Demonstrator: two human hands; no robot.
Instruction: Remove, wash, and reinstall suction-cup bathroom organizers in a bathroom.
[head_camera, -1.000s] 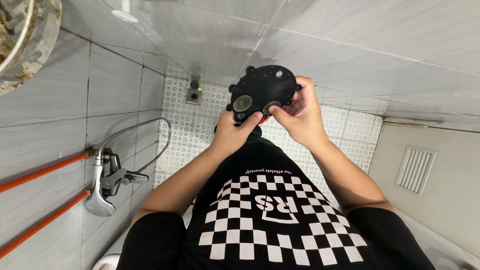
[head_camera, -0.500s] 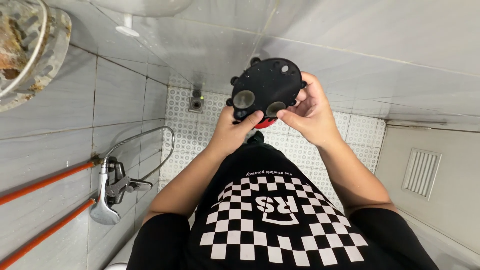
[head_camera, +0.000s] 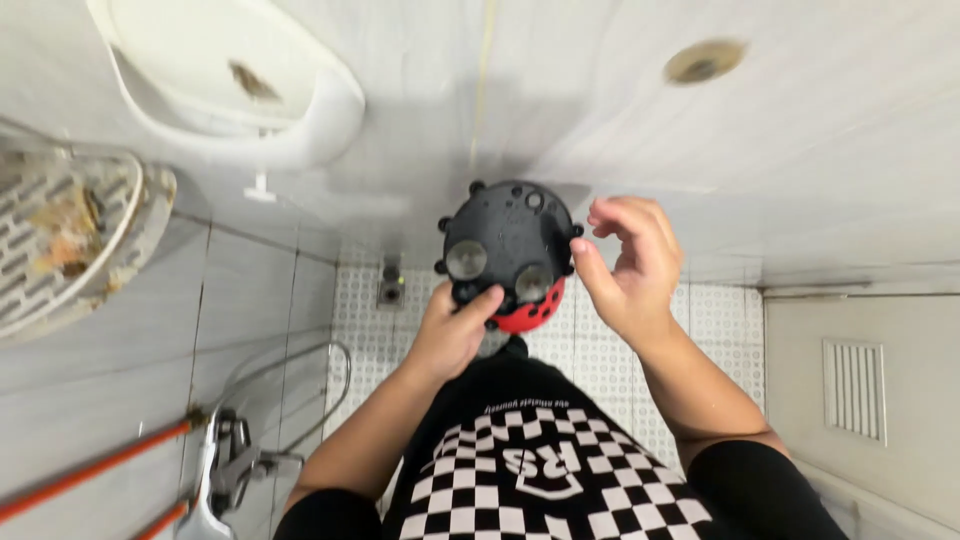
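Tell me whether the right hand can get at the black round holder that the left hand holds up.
Probably yes: the right hand is open right beside the black round holder, with nothing between them. The left hand grips only its lower edge.

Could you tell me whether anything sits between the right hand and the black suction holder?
Nothing visible does: the right hand is open beside the holder, which the left hand holds from below.

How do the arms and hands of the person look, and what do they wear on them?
Both arms are bare from the short black sleeves downward. The left hand and the right hand wear no gloves, and no ring, watch or bracelet shows on either wrist. The black shirt has a white checkered pattern on its front.
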